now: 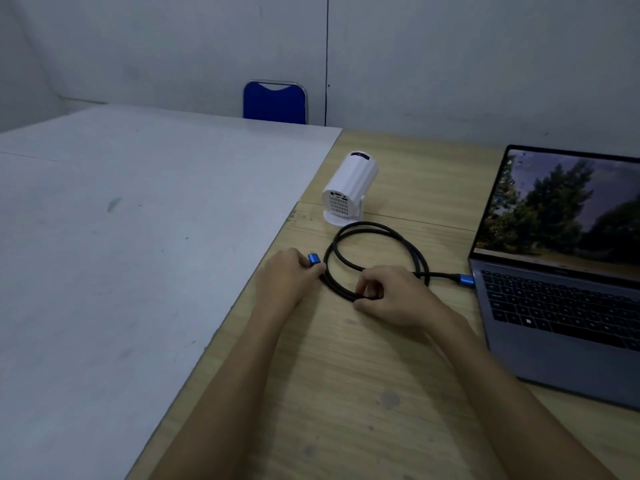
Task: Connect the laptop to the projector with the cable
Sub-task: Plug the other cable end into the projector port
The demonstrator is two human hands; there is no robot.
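A black cable [381, 230] lies in a loop on the wooden table [346, 375]. One blue plug [464, 280] sits at the left side of the open grey laptop [561, 317], whose screen is lit. My left hand [287, 275] holds the other blue plug [313, 259], which points up and away. My right hand [394, 299] pinches the doubled cable at the near side of the loop. The white cylindrical projector [349, 188] stands on its base behind the loop, its vented rear face with ports turned toward me.
A large pale grey board [138, 237] covers the left of the table, its edge running diagonally beside my left hand. A blue chair [275, 102] stands behind the table against the grey wall.
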